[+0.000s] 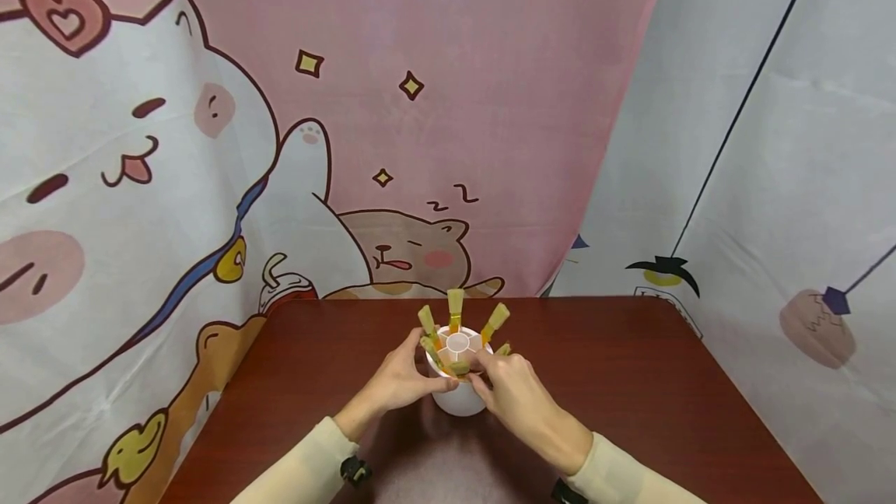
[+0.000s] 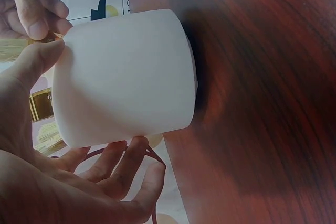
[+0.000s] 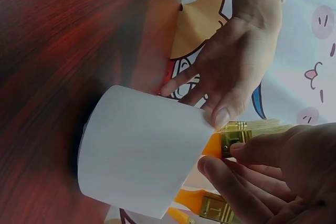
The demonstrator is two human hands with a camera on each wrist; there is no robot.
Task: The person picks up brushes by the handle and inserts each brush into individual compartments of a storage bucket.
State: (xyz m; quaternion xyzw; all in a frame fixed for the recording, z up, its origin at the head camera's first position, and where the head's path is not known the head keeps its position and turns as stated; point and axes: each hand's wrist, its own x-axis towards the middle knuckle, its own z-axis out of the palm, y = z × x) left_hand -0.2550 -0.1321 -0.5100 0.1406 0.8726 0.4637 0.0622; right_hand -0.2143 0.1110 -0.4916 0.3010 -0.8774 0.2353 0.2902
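A white round holder with a divided top stands on the table between both hands. My left hand steadies it, thumb at the near rim and fingers round the left side. At that near rim my right hand pinches a flat paintbrush by its metal ferrule, thumb against fingers. In the right wrist view this paintbrush shows an orange handle going into the holder and pale bristles pointing out. Several similar paintbrushes stand bristles up around the rim, among them one at the back and one at the right.
The dark reddish-brown wooden table extends to both sides of the holder. Behind it hangs a pink and white cloth printed with cartoon animals, and pale cloth continues on the right.
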